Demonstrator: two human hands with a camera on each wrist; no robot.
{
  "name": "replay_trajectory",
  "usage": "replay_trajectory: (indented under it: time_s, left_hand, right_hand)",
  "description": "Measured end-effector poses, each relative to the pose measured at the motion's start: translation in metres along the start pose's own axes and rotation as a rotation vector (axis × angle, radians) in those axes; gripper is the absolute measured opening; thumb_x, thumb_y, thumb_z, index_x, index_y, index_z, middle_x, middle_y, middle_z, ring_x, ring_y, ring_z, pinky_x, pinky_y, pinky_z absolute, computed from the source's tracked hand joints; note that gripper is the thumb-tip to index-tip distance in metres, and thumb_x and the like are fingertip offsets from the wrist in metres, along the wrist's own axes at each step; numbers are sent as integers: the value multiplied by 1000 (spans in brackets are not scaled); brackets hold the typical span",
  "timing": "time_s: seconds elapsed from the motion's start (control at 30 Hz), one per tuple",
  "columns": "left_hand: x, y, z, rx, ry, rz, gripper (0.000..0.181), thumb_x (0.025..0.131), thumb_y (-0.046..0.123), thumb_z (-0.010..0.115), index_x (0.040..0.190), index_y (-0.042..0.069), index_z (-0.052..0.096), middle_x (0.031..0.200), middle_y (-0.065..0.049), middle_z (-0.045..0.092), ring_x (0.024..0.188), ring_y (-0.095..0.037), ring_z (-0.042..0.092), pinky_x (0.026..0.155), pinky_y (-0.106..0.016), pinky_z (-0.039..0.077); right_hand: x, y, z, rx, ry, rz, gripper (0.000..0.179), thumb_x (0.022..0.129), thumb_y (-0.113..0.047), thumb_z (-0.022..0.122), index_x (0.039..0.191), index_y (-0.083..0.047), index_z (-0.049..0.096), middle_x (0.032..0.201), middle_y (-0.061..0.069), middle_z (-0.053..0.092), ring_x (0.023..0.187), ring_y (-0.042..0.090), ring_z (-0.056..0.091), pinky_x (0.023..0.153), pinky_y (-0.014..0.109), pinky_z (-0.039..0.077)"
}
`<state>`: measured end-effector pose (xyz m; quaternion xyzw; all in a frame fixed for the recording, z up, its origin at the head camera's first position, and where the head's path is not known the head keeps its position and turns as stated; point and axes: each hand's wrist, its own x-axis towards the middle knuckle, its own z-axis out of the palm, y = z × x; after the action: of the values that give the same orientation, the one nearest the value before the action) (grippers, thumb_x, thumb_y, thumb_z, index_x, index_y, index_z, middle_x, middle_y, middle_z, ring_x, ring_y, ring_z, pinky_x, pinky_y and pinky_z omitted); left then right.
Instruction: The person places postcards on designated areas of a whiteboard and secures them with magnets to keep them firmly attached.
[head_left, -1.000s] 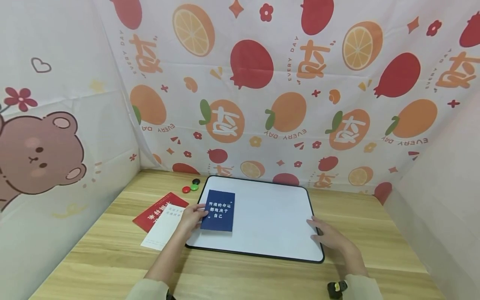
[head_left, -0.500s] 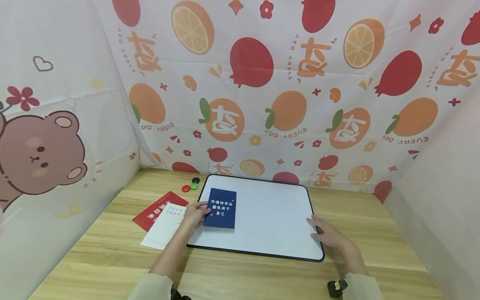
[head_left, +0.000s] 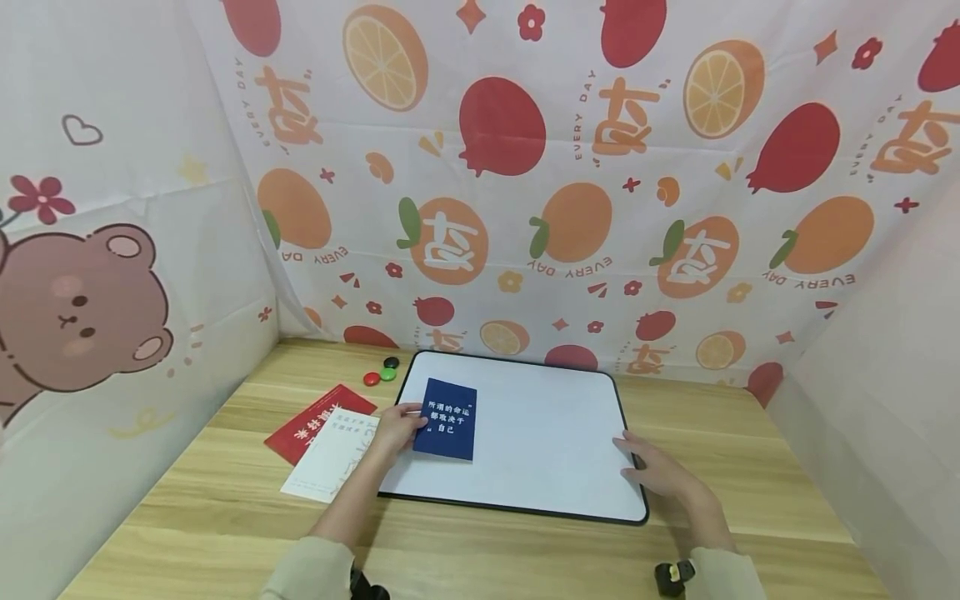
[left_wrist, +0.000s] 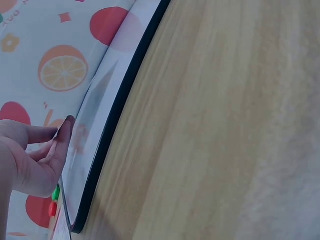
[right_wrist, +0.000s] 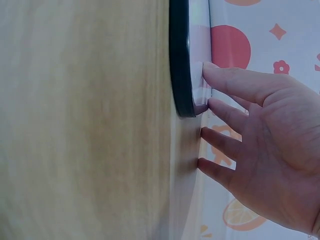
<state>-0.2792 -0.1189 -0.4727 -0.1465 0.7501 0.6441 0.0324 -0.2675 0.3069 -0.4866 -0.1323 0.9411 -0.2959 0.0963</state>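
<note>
A dark blue card printed with white characters is pinched at its left edge by my left hand. It overlaps the left part of a black-rimmed whiteboard in the head view. From the left wrist, the thumb and fingers of my left hand meet on the card's dark, thin edge above the board. My right hand is at the whiteboard's right edge, fingers spread. In the right wrist view, the thumb of my right hand touches the board's surface, while the index finger lies at its rounded corner.
Left of the board lie a red card and a white card that partly covers it. Red, green and black round pieces sit by the board's far left corner. A fruit-print cloth hangs behind the wooden table.
My left hand has shifted slightly right, carrying the blue card along over the whiteboard and uncovering more of the white card. The right hand has stayed in place.
</note>
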Motion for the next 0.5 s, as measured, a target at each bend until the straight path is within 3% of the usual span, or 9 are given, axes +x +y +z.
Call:
replay_trajectory:
  time_s: [0.23, 0.5]
  left_hand:
    - [2, -3, 4, 55, 29, 14, 35, 88, -2, 54, 122, -9, 51, 108, -24, 59, 76, -19, 60, 59, -27, 51]
    - [6, -6, 6, 382, 113, 195, 28, 83, -1, 61, 108, -11, 58, 90, -20, 63, 78, -29, 61, 66, -36, 52]
  right_hand:
    - [1, 2, 1, -4, 1, 0, 52, 88, -12, 61, 136, -8, 44, 146, 19, 26, 132, 40, 18, 102, 58, 19]
    - [0, 3, 1, -9, 2, -8, 52, 88, -13, 61, 136, -6, 44, 145, 20, 25, 132, 41, 18, 102, 58, 18]
